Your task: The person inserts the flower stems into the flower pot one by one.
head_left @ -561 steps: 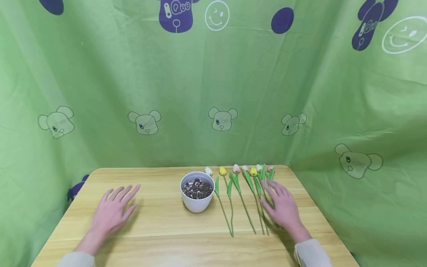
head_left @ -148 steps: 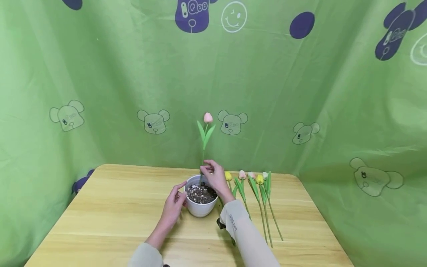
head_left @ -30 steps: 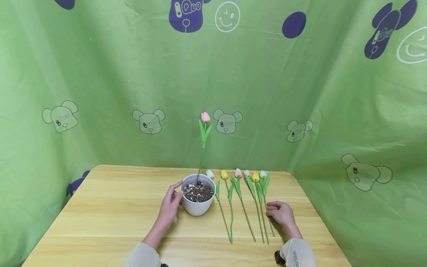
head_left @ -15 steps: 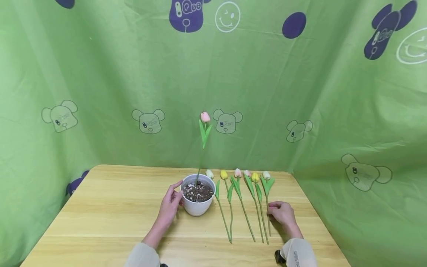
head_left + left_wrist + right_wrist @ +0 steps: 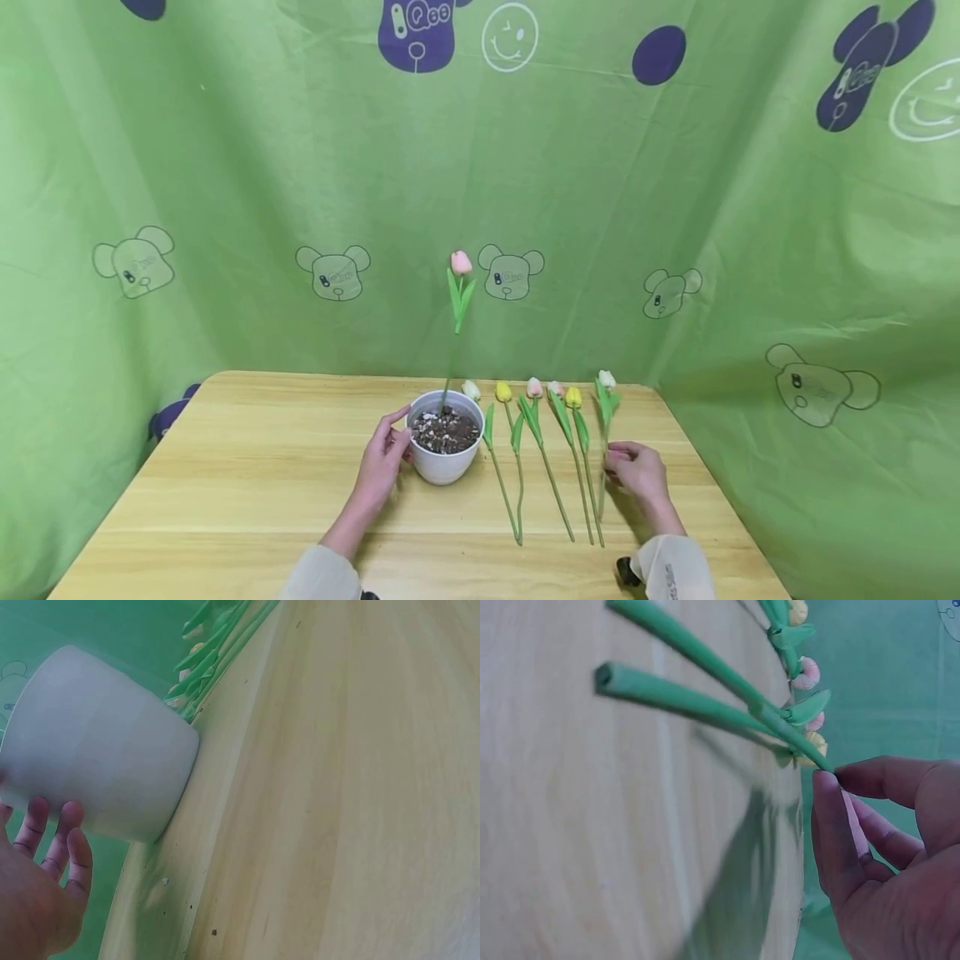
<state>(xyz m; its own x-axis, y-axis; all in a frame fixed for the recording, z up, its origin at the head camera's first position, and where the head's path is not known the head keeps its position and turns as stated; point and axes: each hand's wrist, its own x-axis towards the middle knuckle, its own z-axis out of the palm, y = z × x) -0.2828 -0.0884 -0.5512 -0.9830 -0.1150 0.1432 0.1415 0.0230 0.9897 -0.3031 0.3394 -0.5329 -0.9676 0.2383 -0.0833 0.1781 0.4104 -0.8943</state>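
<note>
My left hand rests against the left side of a white flower pot, its fingertips touching the wall below the rim in the left wrist view. Dark soil fills the pot, and a pink tulip with green leaves stands in it, leaning slightly. Over at the right, my right hand pinches the green stem of a white tulip between thumb and fingertips. The right wrist view shows this stem lifted at an angle, its lower end crossing in front of other stems.
Several tulips lie side by side between the pot and my right hand: a white one, yellow ones and pink ones. All are on a wooden table. A green patterned curtain hangs round its back and sides.
A pink tulip went from the table into the pot earlier. Over the last second, my right hand has pinched the rightmost white tulip, turned it and raised it slightly. My left hand stays at the pot.
</note>
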